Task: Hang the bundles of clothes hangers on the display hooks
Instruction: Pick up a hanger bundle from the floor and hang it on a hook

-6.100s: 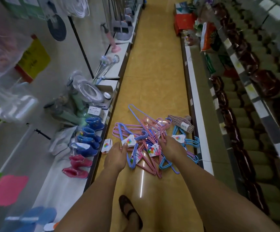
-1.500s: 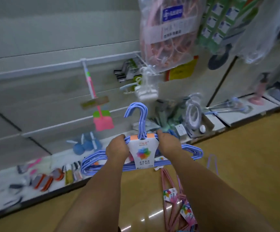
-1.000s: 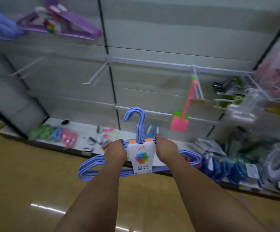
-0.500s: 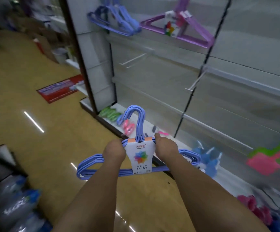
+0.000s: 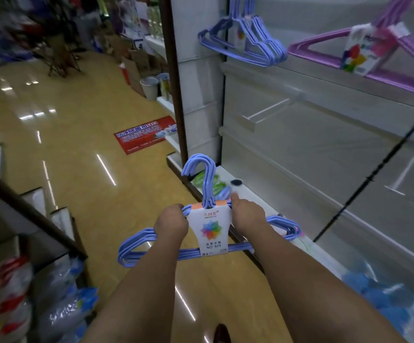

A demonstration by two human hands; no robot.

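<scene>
- Hangers first: we hold the blue bundle (image 5: 208, 233) in front of us at about waist height, with its stacked hook tops (image 5: 201, 169) pointing up and away from us and its long axis running left to right across our body.
- Our left hand (image 5: 170, 225) grips the left shoulder of the bundle, fingers curled over the wires beside the white label card (image 5: 211, 231).
- Our right hand (image 5: 247, 217) grips the right shoulder just beside the card, fingers wrapped round the wires; one fingertip sticks up near the neck of the hooks.
- The bare display hook (image 5: 268, 111) juts from the white slat wall (image 5: 325, 149), up and to the right of both hands and well apart from the bundle. A second empty peg (image 5: 406, 173) stands farther right.
- Our right hand is the nearer one to that wall, so we judge it leads the lift.
- The hook tops open toward our left while the peg points out from the wall toward the aisle; we judge the bundle needs raising and turning so the curve meets the peg's tip.
- Higher on the wall, a hung blue bundle (image 5: 245, 43) and a purple bundle (image 5: 364, 58) already sit on their pegs.
</scene>
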